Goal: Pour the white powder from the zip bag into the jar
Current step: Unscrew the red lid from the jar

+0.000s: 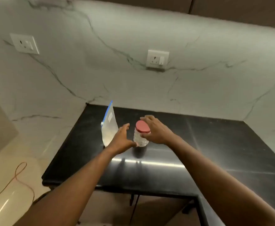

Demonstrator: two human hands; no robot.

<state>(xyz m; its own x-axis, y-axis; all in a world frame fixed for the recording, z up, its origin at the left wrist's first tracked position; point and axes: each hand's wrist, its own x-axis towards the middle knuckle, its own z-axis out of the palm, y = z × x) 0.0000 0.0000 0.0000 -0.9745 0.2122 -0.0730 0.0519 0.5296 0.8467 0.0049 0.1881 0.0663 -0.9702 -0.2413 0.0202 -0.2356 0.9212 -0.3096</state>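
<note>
A clear plastic jar with a red lid stands on the black countertop. My right hand curls around the lid from the right, thumb on its near rim and fingers on its far rim. My left hand is spread just left of the jar; its thumb touches the jar's lower side and its fingers stay off it. Behind the left hand, a clear zip bag with a blue seal stands upright, white powder filling its lower part.
A marble wall with two white sockets rises behind the counter. The counter's left edge drops to a pale floor where an orange cable lies. Counter surface extends to the right of the jar.
</note>
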